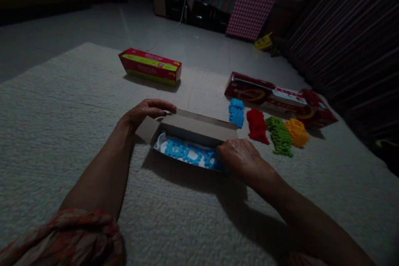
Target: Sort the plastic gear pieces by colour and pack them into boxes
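Observation:
A long cardboard box (199, 126) lies open on the mat in front of me, its lid raised on the far side. White lining and several blue interlocking toy blocks (192, 154) sit in a row inside it. At the far left corner, my left hand (148, 111) grips the lid's edge near the side flap (147, 129), with its fingers reaching along the top. My right hand (238, 156) is closed at the box's right end, over a blue block. Its fingertips are hidden, pressed down inside.
Right of the box lie piles of blue (236, 112), red (257, 125), green (279, 135) and yellow blocks (297, 132). Behind them lies a dark red carton (258, 91). A red and yellow box (151, 66) stands farther back on the cream mat (77, 104).

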`<state>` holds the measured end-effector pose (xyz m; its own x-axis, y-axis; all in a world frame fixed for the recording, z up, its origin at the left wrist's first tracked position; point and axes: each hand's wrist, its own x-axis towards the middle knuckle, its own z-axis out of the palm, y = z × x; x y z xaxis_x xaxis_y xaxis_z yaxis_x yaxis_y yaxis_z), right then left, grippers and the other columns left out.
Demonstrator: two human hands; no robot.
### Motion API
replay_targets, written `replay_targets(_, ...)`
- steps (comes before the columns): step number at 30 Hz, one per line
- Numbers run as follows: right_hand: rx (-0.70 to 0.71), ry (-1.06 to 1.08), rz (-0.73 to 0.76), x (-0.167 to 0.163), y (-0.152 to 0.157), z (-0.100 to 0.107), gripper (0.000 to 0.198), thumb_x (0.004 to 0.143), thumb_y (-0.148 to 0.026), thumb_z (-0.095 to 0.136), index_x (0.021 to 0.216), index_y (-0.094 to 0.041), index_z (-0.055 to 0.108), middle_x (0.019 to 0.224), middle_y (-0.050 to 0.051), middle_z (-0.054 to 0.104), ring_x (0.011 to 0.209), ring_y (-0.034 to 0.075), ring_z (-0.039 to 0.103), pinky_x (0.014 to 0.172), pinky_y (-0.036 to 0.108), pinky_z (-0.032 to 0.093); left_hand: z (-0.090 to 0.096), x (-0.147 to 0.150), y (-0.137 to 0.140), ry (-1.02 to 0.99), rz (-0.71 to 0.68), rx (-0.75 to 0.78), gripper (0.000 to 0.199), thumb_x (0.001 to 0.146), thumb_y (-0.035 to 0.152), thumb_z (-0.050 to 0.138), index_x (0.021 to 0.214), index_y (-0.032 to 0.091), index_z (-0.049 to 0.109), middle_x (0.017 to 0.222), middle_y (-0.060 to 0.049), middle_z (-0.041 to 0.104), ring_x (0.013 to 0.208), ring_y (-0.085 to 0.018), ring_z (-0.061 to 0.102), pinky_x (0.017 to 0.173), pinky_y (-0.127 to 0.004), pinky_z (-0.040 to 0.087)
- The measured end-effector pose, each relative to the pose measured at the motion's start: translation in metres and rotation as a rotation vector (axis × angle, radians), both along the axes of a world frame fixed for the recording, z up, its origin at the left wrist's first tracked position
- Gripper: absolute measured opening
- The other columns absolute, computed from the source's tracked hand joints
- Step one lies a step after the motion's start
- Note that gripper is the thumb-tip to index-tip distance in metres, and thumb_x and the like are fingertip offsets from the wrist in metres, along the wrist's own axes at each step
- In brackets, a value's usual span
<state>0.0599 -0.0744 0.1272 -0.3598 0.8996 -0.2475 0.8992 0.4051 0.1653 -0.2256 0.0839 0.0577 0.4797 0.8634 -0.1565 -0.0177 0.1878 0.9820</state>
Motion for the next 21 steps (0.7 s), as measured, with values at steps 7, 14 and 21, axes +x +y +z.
replay_targets(7, -0.102, -0.071, 0.042, -0.007, 0.010, -0.005, 0.033, 0.091, -0.001, 0.048, 0.090, -0.016, 0.078, 0.085, 0.013, 0.078, 0.069, 0.021, 0.070, 0.057, 0.030, 0.039, -0.001, -0.001, 0.000, 0.008, -0.002, -0.020, 0.034, 0.068, 0.020, 0.078, 0.102, 0.021, 0.083, 0.112, -0.012, 0.079, 0.101, -0.026, 0.072, 0.089, -0.038, 0.056)
replay_targets(14, 0.103, 0.140, -0.006, 0.037, 0.020, 0.016, 0.024, 0.099, -0.021, 0.054, 0.091, -0.020, 0.076, 0.084, 0.005, 0.074, 0.070, 0.017, 0.064, 0.060, 0.028, 0.037, -0.005, -0.002, 0.005, 0.005, -0.026, -0.030, 0.034, 0.068, 0.021, 0.080, 0.102, 0.022, 0.083, 0.116, -0.012, 0.078, 0.099, -0.025, 0.073, 0.087, -0.036, 0.057)
replay_targets(21, 0.296, 0.157, -0.317, 0.110, 0.078, -0.026, 0.033, 0.094, -0.023, 0.059, 0.125, -0.017, 0.070, 0.118, 0.013, 0.067, 0.099, 0.024, 0.063, 0.080, 0.031, 0.046, -0.005, -0.001, 0.003, -0.013, -0.033, -0.039, 0.031, 0.070, 0.025, 0.082, 0.100, 0.025, 0.083, 0.115, -0.011, 0.078, 0.098, -0.025, 0.073, 0.084, -0.034, 0.058)
